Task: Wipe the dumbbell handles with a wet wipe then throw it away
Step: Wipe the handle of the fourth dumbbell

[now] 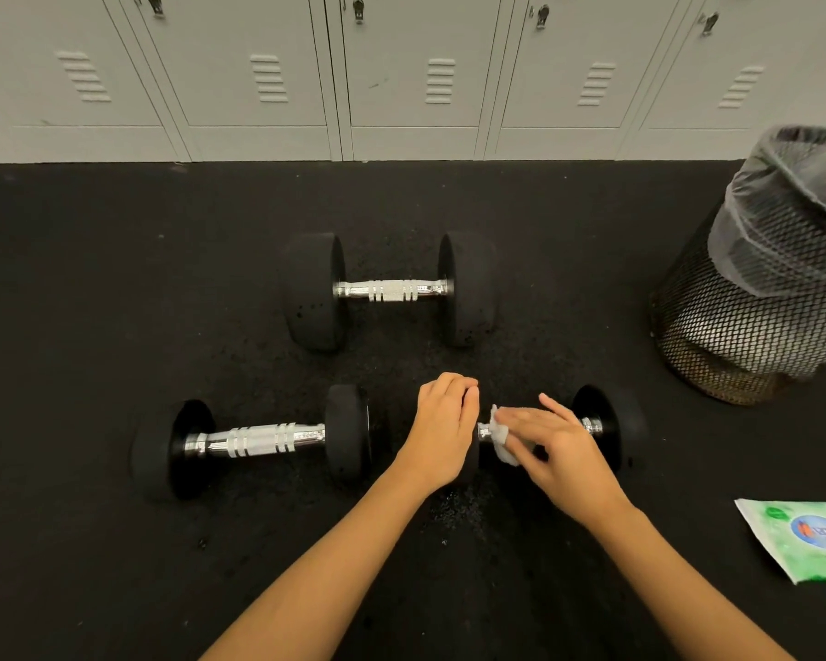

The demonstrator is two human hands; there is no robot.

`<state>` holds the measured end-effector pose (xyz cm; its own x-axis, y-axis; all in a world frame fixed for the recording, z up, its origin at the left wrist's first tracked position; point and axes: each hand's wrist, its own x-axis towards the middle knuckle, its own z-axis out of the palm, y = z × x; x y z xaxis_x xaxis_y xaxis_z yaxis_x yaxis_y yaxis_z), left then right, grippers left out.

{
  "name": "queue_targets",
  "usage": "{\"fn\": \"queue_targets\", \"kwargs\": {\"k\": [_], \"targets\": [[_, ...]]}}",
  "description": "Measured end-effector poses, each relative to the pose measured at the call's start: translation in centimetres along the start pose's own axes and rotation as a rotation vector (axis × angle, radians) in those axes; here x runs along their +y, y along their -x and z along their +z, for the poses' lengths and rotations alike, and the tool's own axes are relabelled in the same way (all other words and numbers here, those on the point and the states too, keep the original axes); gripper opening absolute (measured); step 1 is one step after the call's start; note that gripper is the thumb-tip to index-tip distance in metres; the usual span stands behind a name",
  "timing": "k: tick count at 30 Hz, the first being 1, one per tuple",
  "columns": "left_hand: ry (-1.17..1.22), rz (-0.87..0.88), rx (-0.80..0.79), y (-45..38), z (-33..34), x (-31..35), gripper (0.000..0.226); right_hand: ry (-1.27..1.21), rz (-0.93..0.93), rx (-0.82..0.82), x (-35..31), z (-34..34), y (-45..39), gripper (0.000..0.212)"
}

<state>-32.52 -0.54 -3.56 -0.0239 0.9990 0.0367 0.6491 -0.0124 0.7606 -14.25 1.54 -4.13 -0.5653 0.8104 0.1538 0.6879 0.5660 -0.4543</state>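
Three dumbbells lay on the black floor [115, 279]. You were working the near-right dumbbell [597, 427]. Your left hand [444, 431] sat curled over its left weight, steadying it. Your right hand [549, 446] pressed the wet wipe [500, 434] onto the handle [592, 426], fingers fairly straight across the top rather than wrapped round; the wipe showed bunched at the handle's left end, near your left hand.

The near-left dumbbell [253, 441] and the far dumbbell [387, 291] lay untouched by either hand, their chrome handles bare; whether they were already wiped could not be told.

My judgement on the step: a flat press probably cleaned only the top of the bar. Wrapping the wipe round the handle and twisting while sliding end to end would reach the underside and the grooved rings. Holding the weight firm with the left hand should stop the dumbbell rolling.

The mesh bin [754, 288], lined with a bag, stood well apart at the right for the throw-away. The wipes packet [802, 536] lay near your right forearm.
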Motion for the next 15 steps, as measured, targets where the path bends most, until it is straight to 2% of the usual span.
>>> {"fn": "queue_targets", "kwargs": {"k": [2, 6, 9, 12, 15], "targets": [[-0.016, 0.003, -0.008, 0.0, 0.0, 0.0, 0.036, 0.001, 0.026, -0.046, -0.6, -0.1, -1.2, 0.018], [-0.012, -0.02, -0.003, -0.1, -0.1, 0.1, 0.037, 0.074, 0.027, -0.139, -2.0, 0.0, -2.9, 0.025], [-0.057, 0.026, -0.023, -0.1, -0.3, 0.3, 0.037, 0.029, -0.05, -0.11, -2.3, 0.6, -2.1, 0.017], [-0.06, 0.046, -0.016, -0.1, -0.4, 0.5, 0.035, 0.003, -0.089, -0.067, -1.8, 0.9, -0.3, 0.042], [-0.016, 0.027, 0.018, -0.2, -0.1, 0.3, 0.035, 0.008, -0.102, -0.038, -0.8, 0.4, 1.1, 0.05]]}}
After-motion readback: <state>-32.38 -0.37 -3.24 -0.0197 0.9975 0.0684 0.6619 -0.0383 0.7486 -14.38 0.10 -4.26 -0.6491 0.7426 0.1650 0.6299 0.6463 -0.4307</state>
